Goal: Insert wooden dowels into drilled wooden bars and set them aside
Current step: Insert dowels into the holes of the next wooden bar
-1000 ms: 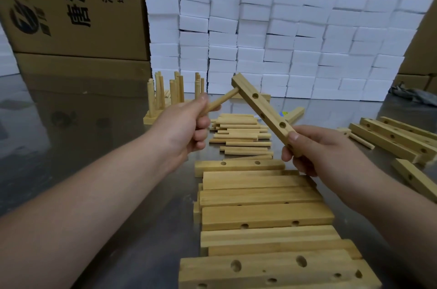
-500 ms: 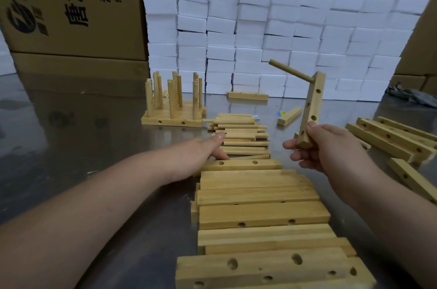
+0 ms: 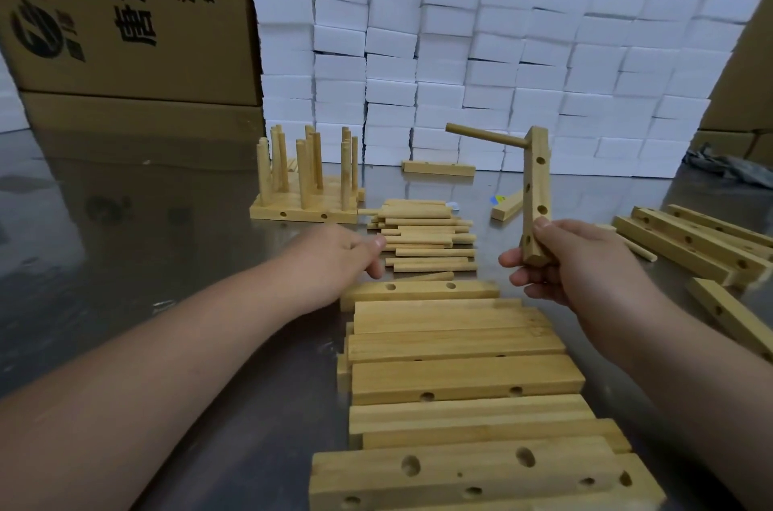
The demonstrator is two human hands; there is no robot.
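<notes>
My right hand (image 3: 569,263) grips the lower end of a drilled wooden bar (image 3: 536,184), held nearly upright above the table. One dowel (image 3: 485,135) sticks out leftward from the bar's top hole. My left hand (image 3: 334,259) lies low at the left edge of the loose dowel pile (image 3: 426,236), fingertips touching the dowels; I cannot tell whether it holds one. Several finished bars with upright dowels (image 3: 307,180) stand together at the back left.
A row of drilled bars (image 3: 460,347) runs from the pile toward me. More bars (image 3: 694,242) lie at the right. Two loose bars (image 3: 439,168) rest near a wall of white foam blocks (image 3: 481,63). Cardboard boxes (image 3: 117,8) stand behind.
My left hand let go of the inserted dowel and dropped to the dowel pile. My right hand swung the bar from slanted to nearly upright, then lowered it slightly.
</notes>
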